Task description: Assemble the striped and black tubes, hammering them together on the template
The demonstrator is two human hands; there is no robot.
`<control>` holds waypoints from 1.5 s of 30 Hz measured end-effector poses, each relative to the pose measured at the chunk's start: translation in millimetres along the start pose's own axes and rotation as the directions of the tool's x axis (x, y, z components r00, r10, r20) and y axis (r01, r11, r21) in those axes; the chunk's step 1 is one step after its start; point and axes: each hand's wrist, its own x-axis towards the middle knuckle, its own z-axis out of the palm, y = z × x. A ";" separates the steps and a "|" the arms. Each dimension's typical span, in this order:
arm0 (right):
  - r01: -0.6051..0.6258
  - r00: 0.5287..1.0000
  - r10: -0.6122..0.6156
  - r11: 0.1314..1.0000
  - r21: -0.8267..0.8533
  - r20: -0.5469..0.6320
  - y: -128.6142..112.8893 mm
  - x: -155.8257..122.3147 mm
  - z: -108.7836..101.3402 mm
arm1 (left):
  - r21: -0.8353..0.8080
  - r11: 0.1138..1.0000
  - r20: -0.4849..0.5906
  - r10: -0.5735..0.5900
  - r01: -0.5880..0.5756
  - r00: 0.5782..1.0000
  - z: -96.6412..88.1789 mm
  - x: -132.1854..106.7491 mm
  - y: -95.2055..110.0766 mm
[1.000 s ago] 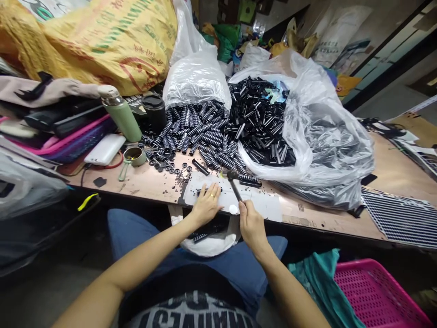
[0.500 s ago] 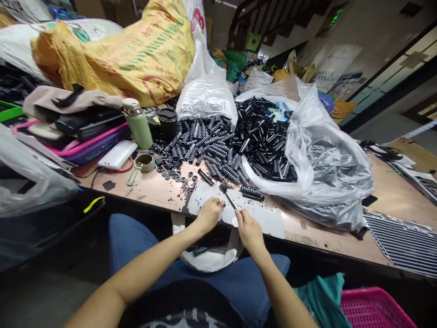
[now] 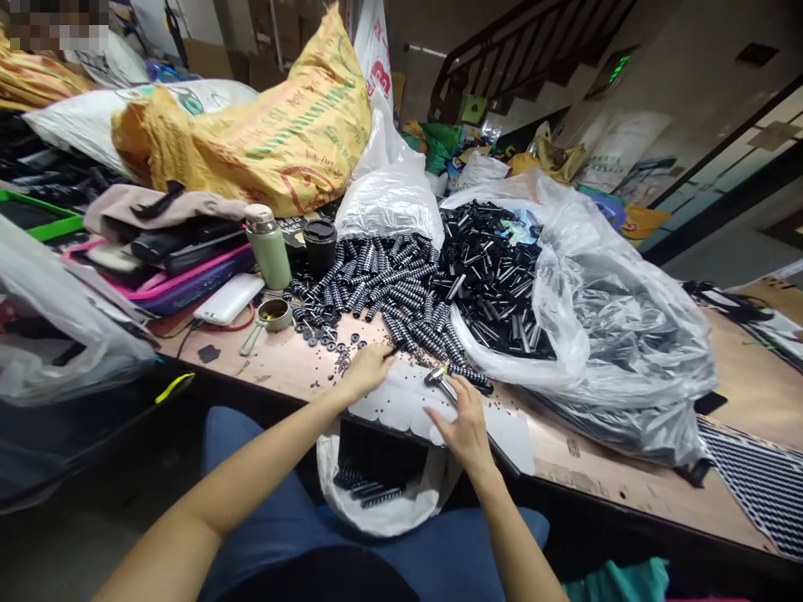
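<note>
My left hand (image 3: 369, 369) reaches forward to the near edge of a heap of black-and-white ribbed tubes (image 3: 389, 288), its fingers curled on a black tube. My right hand (image 3: 461, 418) grips the handle of a small metal hammer (image 3: 439, 381), whose head lies low over a white perforated plate (image 3: 407, 401) on the table edge. Small black rings and beads (image 3: 329, 334) lie scattered left of my left hand. A white bag (image 3: 382, 493) hangs below the table edge over my lap, with several finished tubes in it.
A clear bag of plain black tubes (image 3: 502, 276) sits behind my right hand, with more plastic bulging to the right. At the left stand a green flask (image 3: 268, 247), a black cup (image 3: 319, 242), a small tin (image 3: 274, 313) and a white phone (image 3: 229, 298). Yellow sacks (image 3: 263, 134) fill the back.
My left hand left the white plate and moved forward to the ribbed tube heap. The hammer head dropped from raised to low over the plate. The camera tilted up.
</note>
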 end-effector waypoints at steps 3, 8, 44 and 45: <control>0.104 0.983 -0.111 0.993 0.057 0.144 -29.7 14.0 3.7 | -0.408 0.896 0.221 -0.092 0.178 0.971 7.1 -37.2 25.1; 0.145 0.962 -0.168 0.982 0.117 0.217 -47.1 24.8 18.9 | -0.437 0.875 0.258 -0.102 0.210 0.961 11.2 -56.8 29.1; -0.239 0.906 0.141 0.949 0.206 0.400 -21.8 4.6 40.3 | -0.946 0.100 0.289 -0.170 0.308 0.942 -22.1 -17.3 29.3; -0.211 0.920 0.101 0.942 0.260 0.380 -25.1 7.5 34.5 | -0.942 0.136 0.280 -0.181 0.306 0.943 -20.5 -20.3 33.0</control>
